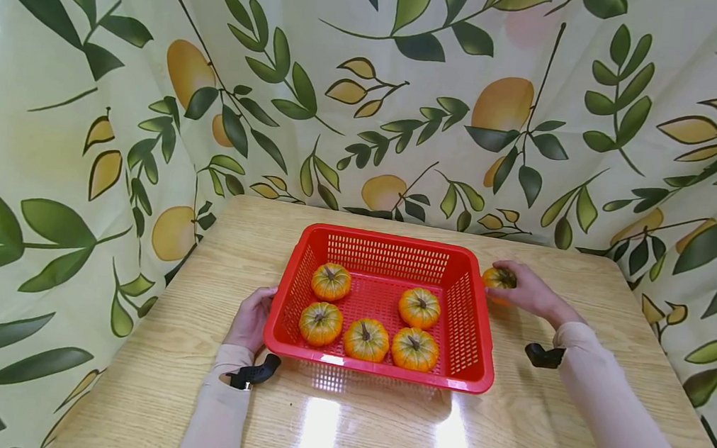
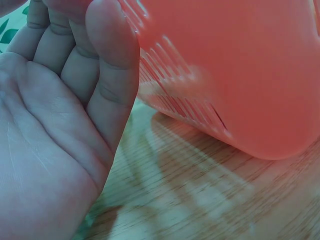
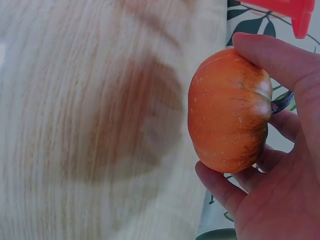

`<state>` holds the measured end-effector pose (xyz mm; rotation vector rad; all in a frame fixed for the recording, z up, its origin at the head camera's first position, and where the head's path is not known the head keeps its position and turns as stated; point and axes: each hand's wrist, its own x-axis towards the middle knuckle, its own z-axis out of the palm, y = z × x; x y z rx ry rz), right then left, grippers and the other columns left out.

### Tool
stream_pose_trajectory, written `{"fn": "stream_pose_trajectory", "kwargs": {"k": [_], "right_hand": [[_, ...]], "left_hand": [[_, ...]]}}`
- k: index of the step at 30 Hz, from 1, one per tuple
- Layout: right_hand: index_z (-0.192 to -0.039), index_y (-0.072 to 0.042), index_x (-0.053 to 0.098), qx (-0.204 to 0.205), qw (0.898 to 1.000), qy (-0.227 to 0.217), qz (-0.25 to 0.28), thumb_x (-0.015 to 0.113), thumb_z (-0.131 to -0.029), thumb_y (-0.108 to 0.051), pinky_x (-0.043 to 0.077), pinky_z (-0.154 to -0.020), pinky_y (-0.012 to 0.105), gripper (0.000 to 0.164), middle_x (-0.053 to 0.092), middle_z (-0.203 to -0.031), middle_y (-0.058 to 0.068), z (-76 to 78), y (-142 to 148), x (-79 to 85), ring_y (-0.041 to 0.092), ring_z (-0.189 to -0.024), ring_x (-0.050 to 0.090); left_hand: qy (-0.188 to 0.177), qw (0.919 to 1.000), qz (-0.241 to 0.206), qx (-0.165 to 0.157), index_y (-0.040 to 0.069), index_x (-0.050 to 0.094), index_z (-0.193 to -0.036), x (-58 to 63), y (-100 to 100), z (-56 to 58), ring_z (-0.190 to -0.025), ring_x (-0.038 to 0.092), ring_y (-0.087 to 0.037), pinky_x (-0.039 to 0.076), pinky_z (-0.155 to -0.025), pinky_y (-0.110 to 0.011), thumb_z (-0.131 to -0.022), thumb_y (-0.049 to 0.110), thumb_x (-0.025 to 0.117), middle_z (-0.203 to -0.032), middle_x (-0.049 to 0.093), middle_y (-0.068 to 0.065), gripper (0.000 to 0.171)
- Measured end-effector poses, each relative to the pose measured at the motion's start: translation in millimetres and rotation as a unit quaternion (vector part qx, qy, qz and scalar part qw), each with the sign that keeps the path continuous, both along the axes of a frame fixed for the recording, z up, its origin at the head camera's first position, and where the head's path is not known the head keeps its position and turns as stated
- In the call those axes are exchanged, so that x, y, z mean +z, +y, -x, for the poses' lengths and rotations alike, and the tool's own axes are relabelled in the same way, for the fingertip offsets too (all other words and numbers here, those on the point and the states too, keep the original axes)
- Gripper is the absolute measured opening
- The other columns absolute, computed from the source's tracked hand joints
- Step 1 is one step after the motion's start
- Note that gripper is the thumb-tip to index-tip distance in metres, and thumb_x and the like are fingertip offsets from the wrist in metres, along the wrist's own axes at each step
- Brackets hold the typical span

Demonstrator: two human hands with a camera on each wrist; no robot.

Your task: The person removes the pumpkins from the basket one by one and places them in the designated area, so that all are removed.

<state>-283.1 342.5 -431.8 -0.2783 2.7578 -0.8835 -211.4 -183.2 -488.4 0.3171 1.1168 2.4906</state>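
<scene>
A red plastic basket with slotted sides stands on the table, holding several small orange pumpkins, among them one pumpkin at the right and another at the back left. At its left side, my left hand holds the rim with bent fingers; the left wrist view shows the palm beside the basket wall. My right hand grips another pumpkin just outside the right wall. In the right wrist view, thumb and fingers reach around this pumpkin, its dark stem facing the palm.
The pale wooden table reaches back to a hanging leaf-patterned cloth, which also lines the left and right sides. A black wrist mount sits on the left wrist, and another mount on the right.
</scene>
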Motion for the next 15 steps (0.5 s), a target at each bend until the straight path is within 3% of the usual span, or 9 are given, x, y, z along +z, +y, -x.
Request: {"fn": "stream_pose_trajectory", "kwargs": {"k": [15], "right_hand": [[-0.15,0.008,0.034,-0.007,1.0,-0.017,0.01,0.07,-0.094,-0.03,0.034,-0.111,0.07,0.077,0.044,-0.144,0.032,-4.3,1,-10.9,0.046,-0.127,0.043]], "left_hand": [[-0.004,0.9998,-0.017,-0.007,0.016,0.078,-0.094,0.0,0,0.5,-0.083,0.072,-0.008,0.057,-0.082,-0.022,-0.107,0.015,0.01,-0.088,0.078,0.004,0.069]]}}
